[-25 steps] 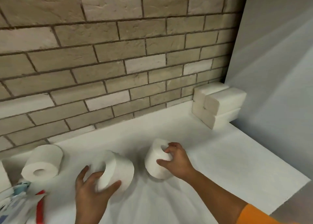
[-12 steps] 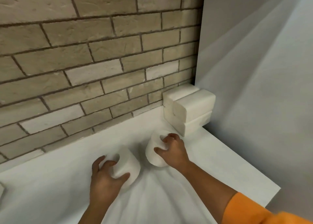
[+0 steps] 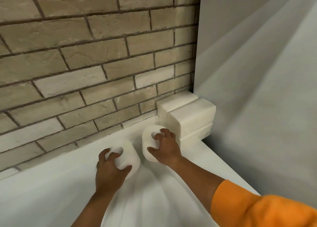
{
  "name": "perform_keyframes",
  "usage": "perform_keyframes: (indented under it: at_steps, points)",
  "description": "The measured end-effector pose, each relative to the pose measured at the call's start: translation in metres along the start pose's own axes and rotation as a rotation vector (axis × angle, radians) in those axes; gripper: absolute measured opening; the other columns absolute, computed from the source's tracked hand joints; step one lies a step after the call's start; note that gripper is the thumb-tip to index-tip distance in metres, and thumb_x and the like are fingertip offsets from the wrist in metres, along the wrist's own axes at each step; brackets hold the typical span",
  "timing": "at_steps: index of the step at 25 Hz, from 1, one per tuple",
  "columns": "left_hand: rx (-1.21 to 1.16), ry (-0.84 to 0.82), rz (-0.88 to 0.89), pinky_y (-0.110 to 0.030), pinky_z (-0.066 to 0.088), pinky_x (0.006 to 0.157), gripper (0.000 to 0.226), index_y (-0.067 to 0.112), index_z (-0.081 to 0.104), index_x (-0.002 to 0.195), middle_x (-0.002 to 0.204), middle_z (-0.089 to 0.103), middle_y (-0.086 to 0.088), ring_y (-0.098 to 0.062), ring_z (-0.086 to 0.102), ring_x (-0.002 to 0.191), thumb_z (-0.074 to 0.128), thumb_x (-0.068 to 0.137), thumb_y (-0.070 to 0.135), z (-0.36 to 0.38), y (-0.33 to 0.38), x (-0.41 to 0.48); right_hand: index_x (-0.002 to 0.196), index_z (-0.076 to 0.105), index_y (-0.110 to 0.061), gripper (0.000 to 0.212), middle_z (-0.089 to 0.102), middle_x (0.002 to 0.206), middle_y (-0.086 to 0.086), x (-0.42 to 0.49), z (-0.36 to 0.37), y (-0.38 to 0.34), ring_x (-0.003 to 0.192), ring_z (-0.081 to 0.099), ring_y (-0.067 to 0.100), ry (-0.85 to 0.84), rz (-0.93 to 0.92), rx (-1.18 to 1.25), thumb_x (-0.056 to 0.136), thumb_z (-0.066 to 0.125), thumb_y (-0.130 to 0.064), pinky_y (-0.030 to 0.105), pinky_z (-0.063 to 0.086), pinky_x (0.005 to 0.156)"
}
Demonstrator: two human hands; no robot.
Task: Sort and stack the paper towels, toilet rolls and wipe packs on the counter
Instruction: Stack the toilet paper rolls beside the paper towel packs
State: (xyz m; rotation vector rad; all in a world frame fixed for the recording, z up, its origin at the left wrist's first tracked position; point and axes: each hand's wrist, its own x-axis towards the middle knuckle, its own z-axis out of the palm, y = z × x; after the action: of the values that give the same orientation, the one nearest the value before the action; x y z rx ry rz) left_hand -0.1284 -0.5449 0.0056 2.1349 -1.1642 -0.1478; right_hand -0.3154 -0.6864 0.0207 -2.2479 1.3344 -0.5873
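Each of my hands holds a white toilet roll over the white counter (image 3: 171,201). My left hand (image 3: 109,170) grips the left roll (image 3: 129,155) with fingers hooked into its core and the thumb round its side. My right hand (image 3: 165,148) grips the right roll (image 3: 150,139) the same way, fingers in the core. The right roll sits just left of a stack of white paper towel packs (image 3: 190,118) in the back right corner. The two rolls stand close together, a narrow gap between them.
A brick wall (image 3: 94,72) runs along the back of the counter. A plain grey wall (image 3: 257,89) closes the right side. The counter's front right edge (image 3: 236,173) runs diagonally below the stack.
Both hands carried their rolls to the right toward the corner stack. The view followed, so the third roll and the coloured packs at the left have left the frame.
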Motion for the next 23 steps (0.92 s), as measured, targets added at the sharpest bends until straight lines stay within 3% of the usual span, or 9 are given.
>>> perform_keyframes:
  at_steps: [5, 11, 15, 17, 20, 22, 23]
  points:
    - [0.064, -0.031, -0.028, -0.047, 0.046, 0.102, 0.072, 0.03, 0.06, 0.132, 0.15, 0.03, 0.003, -0.037, 0.046, 0.129, 0.087, 0.066, 0.037, 0.012, 0.017, 0.012, 0.135, 0.059, -0.03, 0.055, 0.032, 0.153, 0.002, 0.02, 0.009, 0.002, 0.144, 0.023, 0.03, -0.038, -0.025, -0.086, 0.086, 0.068, -0.052, 0.046, 0.05, 0.103]
    - [-0.029, -0.068, -0.071, -0.043, 0.031, 0.114, 0.071, 0.024, 0.063, 0.126, 0.147, 0.03, -0.003, -0.031, 0.043, 0.133, 0.092, 0.062, 0.03, 0.016, 0.019, 0.024, 0.132, 0.06, -0.028, 0.053, 0.044, 0.139, 0.011, 0.034, 0.018, 0.012, 0.13, 0.04, 0.035, 0.013, -0.083, -0.355, 0.088, 0.065, -0.056, 0.048, 0.042, 0.101]
    - [-0.055, -0.114, -0.109, -0.044, 0.031, 0.116, 0.068, 0.024, 0.063, 0.124, 0.146, 0.026, -0.002, -0.034, 0.041, 0.134, 0.091, 0.062, 0.026, 0.023, 0.019, 0.025, 0.139, 0.053, -0.031, 0.057, 0.046, 0.137, 0.01, 0.036, 0.019, 0.021, 0.128, 0.041, 0.032, -0.062, -0.07, -0.436, 0.092, 0.057, -0.062, 0.047, 0.04, 0.102]
    - [-0.08, -0.12, -0.11, -0.042, 0.032, 0.115, 0.066, 0.025, 0.063, 0.122, 0.14, 0.025, 0.004, -0.033, 0.039, 0.134, 0.09, 0.062, 0.021, 0.027, 0.018, 0.022, 0.139, 0.052, -0.033, 0.057, 0.048, 0.135, 0.006, 0.032, 0.02, 0.023, 0.128, 0.044, 0.03, -0.049, -0.054, -0.348, 0.091, 0.056, -0.062, 0.045, 0.04, 0.103]
    - [-0.151, -0.074, -0.019, -0.038, 0.033, 0.114, 0.064, 0.027, 0.063, 0.121, 0.13, 0.021, 0.016, -0.023, 0.034, 0.133, 0.088, 0.063, 0.018, 0.037, 0.019, 0.011, 0.126, 0.058, -0.033, 0.045, 0.057, 0.122, -0.002, 0.01, 0.026, 0.023, 0.119, 0.053, 0.021, 0.097, 0.03, -0.085, 0.087, 0.061, -0.055, 0.037, 0.044, 0.1]
    - [-0.125, -0.003, -0.053, -0.043, 0.034, 0.115, 0.076, 0.028, 0.055, 0.13, 0.144, 0.024, 0.01, -0.025, 0.03, 0.137, 0.088, 0.062, 0.028, 0.047, 0.017, 0.003, 0.107, 0.058, -0.027, 0.03, 0.061, 0.111, -0.004, -0.002, 0.035, 0.022, 0.105, 0.06, 0.018, 0.12, 0.173, 0.141, 0.086, 0.065, -0.048, 0.033, 0.05, 0.091]
    - [-0.126, 0.053, -0.155, -0.047, 0.034, 0.115, 0.087, 0.026, 0.048, 0.138, 0.151, 0.025, 0.0, -0.03, 0.029, 0.14, 0.091, 0.063, 0.033, 0.053, 0.016, -0.001, 0.098, 0.056, -0.026, 0.025, 0.062, 0.106, -0.004, -0.006, 0.038, 0.02, 0.099, 0.063, 0.018, 0.109, 0.279, 0.284, 0.086, 0.067, -0.045, 0.035, 0.053, 0.088]
